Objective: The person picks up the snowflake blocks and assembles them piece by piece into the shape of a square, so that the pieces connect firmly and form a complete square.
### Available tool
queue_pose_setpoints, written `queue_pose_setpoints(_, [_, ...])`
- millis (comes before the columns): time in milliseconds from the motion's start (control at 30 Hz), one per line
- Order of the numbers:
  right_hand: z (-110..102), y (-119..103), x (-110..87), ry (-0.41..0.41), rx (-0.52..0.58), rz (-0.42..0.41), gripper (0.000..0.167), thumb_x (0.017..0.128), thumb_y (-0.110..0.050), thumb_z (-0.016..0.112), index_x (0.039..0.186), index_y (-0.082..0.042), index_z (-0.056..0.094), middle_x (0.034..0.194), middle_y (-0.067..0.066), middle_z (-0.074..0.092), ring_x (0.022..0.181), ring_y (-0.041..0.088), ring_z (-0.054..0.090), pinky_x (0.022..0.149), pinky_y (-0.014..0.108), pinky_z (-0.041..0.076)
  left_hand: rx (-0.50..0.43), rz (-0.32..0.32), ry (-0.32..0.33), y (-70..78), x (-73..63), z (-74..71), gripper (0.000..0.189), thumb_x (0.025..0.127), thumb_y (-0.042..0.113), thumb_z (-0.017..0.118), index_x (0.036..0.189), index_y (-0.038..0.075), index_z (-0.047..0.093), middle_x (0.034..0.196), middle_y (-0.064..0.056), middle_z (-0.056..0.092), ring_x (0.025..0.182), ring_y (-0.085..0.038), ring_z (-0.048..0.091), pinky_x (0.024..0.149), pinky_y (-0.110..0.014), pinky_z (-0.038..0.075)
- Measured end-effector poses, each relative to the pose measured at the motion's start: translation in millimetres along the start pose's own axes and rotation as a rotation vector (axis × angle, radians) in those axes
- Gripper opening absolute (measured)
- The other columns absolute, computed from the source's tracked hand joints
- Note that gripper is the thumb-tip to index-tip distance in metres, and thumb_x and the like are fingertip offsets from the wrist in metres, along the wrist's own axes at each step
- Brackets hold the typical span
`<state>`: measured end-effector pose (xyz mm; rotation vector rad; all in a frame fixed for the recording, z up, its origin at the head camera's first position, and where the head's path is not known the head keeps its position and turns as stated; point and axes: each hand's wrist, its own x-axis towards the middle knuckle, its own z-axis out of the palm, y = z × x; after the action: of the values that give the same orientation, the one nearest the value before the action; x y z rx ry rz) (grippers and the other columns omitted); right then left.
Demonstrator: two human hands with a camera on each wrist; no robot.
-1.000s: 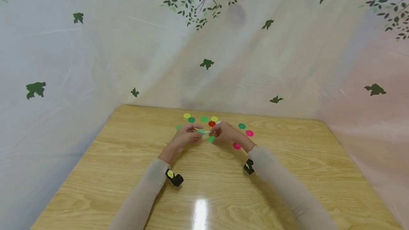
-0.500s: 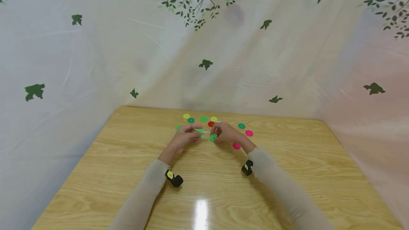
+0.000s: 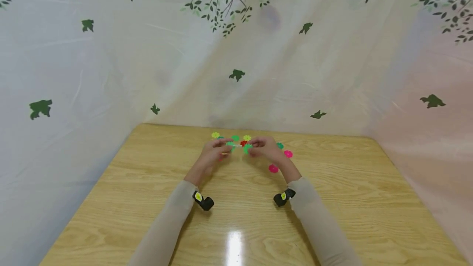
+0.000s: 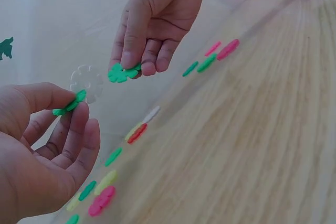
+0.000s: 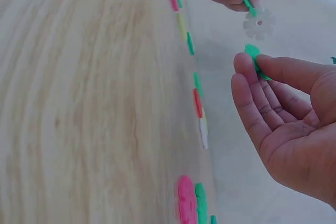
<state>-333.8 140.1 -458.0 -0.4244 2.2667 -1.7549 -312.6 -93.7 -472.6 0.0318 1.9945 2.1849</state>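
Note:
My left hand (image 3: 214, 153) pinches a green notched flower-shaped disc (image 4: 71, 104) between thumb and fingers. A whitish translucent disc (image 4: 86, 84) of the same kind is joined to its edge and sticks out toward my other hand. Facing it, my right hand (image 3: 269, 149) pinches a second green disc (image 5: 252, 55) between thumb and index finger. A small gap parts this disc from the translucent one in the right wrist view. Both hands are held up over the far part of the table.
Several loose discs lie on the wooden table (image 3: 236, 200), among them a red one (image 4: 137, 133), a yellow one (image 3: 215, 135) and a pink one (image 3: 273, 168). Behind the table's far edge hangs a pale cloth (image 3: 184, 85) printed with leaves and birds.
My right hand has taken a green disc from the table and raised it level with the joined pair. My left hand has risen slightly, still holding its green disc with the translucent one.

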Motion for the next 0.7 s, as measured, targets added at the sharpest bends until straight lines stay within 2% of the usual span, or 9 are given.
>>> queue_pose_setpoints(133, [0.0,-5.1,-3.0,0.031,0.100,-0.020,0.031,0.094,0.007,0.065,0.122,0.018,0.059,0.086,0.000,0.068,0.082,0.020,0.075,0.087,0.048,0.061,-0.005,0.015,-0.003,5.1,3.3,2.8,0.037,0.097,0.009,0.068,0.134,0.003,0.065,0.093,0.004,0.064,0.088,-0.010,0.066,0.097,-0.042,0.056])
queue_pose_setpoints(300, [2.0,-4.8,-4.8,0.044,0.126,-0.028,0.031,0.096,0.005,0.064,0.124,0.017,0.058,0.084,0.001,0.071,0.083,0.025,0.076,0.090,0.052,0.059,-0.004,0.023,-0.010,6.5,4.9,4.7,0.036,0.099,0.008,0.066,0.134,0.001,0.064,0.093,0.004,0.062,0.088,-0.009,0.065,0.104,-0.050,0.053])
queue_pose_setpoints(467, [3.5,-0.4,-3.5,0.073,0.138,-0.012,0.032,0.097,-0.001,0.066,0.125,0.013,0.058,0.084,-0.001,0.073,0.085,0.030,0.076,0.088,0.050,0.060,0.010,0.032,-0.002,5.2,6.2,5.9,0.036,0.098,0.008,0.067,0.133,0.000,0.065,0.091,0.004,0.065,0.086,-0.010,0.066,0.099,-0.046,0.056])
queue_pose_setpoints(700, [6.1,3.9,-2.8,0.063,0.123,-0.033,0.030,0.097,-0.003,0.067,0.123,0.010,0.060,0.085,0.000,0.076,0.089,0.038,0.075,0.086,0.049,0.061,0.010,0.044,-0.004,0.9,5.9,5.6,0.035,0.097,0.005,0.067,0.132,0.000,0.065,0.099,-0.008,0.066,0.084,-0.010,0.067,0.094,-0.044,0.058])
